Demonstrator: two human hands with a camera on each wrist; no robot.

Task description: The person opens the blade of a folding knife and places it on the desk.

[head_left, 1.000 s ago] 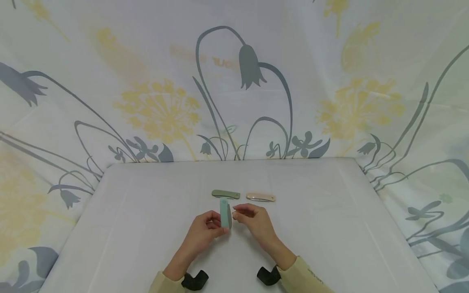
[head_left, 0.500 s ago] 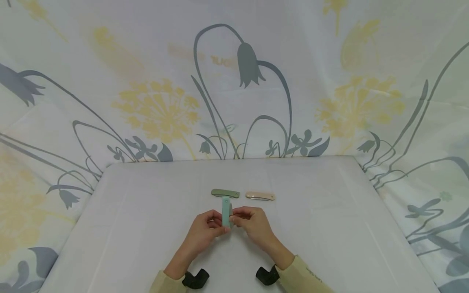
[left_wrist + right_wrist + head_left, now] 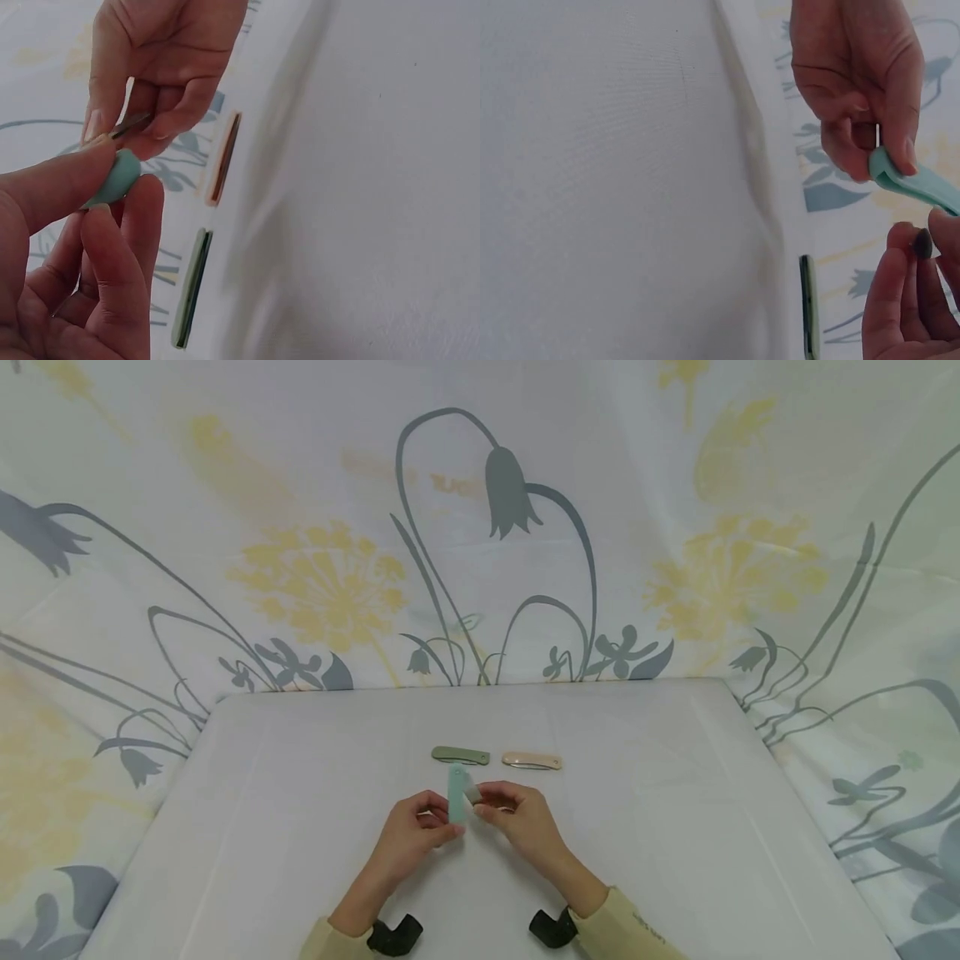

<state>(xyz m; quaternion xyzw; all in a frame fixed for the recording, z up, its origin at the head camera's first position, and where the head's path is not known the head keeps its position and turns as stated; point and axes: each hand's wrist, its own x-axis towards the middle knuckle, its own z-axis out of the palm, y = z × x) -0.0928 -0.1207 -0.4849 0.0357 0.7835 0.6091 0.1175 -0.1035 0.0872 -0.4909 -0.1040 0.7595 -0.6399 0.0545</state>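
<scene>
My left hand (image 3: 411, 835) holds a mint-green folding knife (image 3: 456, 795) upright, thumb and fingers pinching the lower end of its handle. In the left wrist view the end of the mint handle (image 3: 121, 178) shows between thumb and fingers. The blade (image 3: 472, 792) stands partly out of the handle, angled to the right. My right hand (image 3: 525, 822) pinches it between thumb and fingers. A dark blade tip (image 3: 922, 244) shows at the right fingers in the right wrist view. Most of the blade is hidden by fingers.
Beyond the hands, an olive-green folding knife (image 3: 461, 755) and a pale pink one (image 3: 532, 761) lie folded side by side on the white table (image 3: 300, 777). A flower-patterned cloth (image 3: 330, 585) stands behind the table.
My right fingers, apart from the mint knife at first, came to its blade. The blade has swung out to the right, while the handle moved slightly left in my left hand.
</scene>
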